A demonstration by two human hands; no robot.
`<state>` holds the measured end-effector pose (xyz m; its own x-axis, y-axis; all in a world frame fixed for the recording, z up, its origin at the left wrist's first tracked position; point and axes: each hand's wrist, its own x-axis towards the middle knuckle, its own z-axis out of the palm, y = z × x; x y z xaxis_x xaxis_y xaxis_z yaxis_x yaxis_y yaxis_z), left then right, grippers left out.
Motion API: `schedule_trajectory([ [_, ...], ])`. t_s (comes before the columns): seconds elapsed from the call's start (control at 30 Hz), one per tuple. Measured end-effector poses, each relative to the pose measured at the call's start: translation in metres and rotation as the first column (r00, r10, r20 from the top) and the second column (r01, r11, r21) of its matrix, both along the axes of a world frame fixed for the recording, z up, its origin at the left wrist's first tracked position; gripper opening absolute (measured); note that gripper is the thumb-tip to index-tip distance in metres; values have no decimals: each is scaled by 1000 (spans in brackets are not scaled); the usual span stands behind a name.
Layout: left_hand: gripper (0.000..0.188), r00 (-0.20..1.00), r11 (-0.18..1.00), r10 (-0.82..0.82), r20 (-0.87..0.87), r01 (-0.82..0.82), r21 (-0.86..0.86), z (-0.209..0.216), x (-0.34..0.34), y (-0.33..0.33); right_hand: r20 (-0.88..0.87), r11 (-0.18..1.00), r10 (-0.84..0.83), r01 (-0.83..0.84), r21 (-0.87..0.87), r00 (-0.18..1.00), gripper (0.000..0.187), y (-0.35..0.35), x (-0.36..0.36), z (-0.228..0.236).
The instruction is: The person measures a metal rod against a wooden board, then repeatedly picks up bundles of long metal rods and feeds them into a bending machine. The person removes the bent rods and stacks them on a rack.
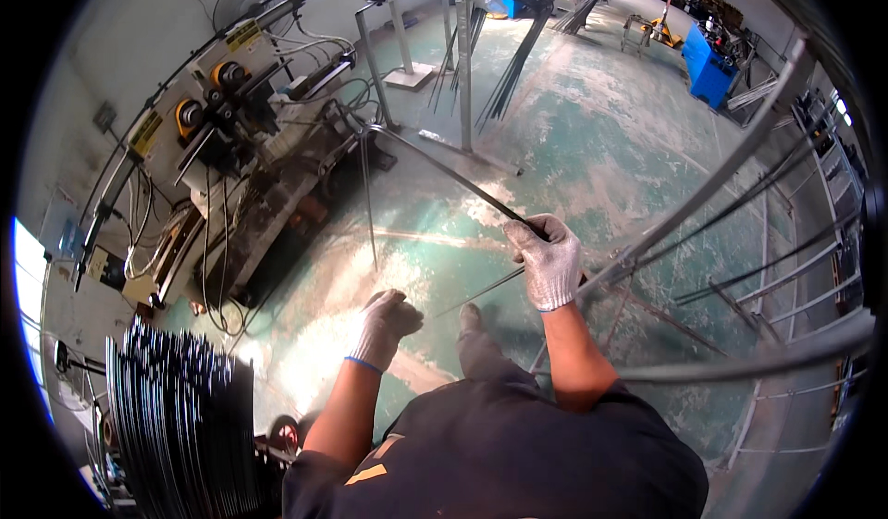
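A pale work glove covers my right hand (552, 262), which is closed around a dark metal rod (453, 179) in front of me. From that hand the rod runs away to the left, its far end near a standing metal post. A thinner length (371, 195) hangs down at that far end; whether it is one piece with the rod I cannot tell. Below my right hand a thin dark bar (495, 285) sticks out to the left. My left hand (387, 325), also gloved, hovers low on the left with curled fingers and nothing visible in them.
On the left stands a machine (277, 140) with cables and hoses. Bundled dark rods (180, 417) stand upright at lower left. Grey metal rails (721, 191) cross the right side beside a rack (805, 288). More rods (523, 56) hang at the back, near a blue cabinet (710, 66).
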<state>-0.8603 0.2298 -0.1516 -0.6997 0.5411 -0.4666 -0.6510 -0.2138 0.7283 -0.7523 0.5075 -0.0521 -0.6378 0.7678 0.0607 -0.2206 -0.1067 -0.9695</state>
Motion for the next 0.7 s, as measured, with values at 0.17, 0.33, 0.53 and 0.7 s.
schedule_trajectory([
  [0.17, 19, 952, 971, 228, 205, -208, -116, -43, -122, 38, -127, 999, 1, -8, -50, 992, 22, 85, -144, -14],
  [0.33, 18, 936, 956, 273, 221, -239, -168, -31, -223, 97, -93, 996, -78, 81, 29, 993, 18, 175, -273, 3],
  [0.53, 16, 921, 971, 238, 308, -218, -98, -68, -355, 157, -35, 955, -201, 204, 215, 979, 20, 302, -429, -6],
  [0.7, 13, 931, 976, 206, 302, -171, -137, -84, -492, 220, 49, 926, -266, 241, 290, 963, 35, 393, -559, 23],
])
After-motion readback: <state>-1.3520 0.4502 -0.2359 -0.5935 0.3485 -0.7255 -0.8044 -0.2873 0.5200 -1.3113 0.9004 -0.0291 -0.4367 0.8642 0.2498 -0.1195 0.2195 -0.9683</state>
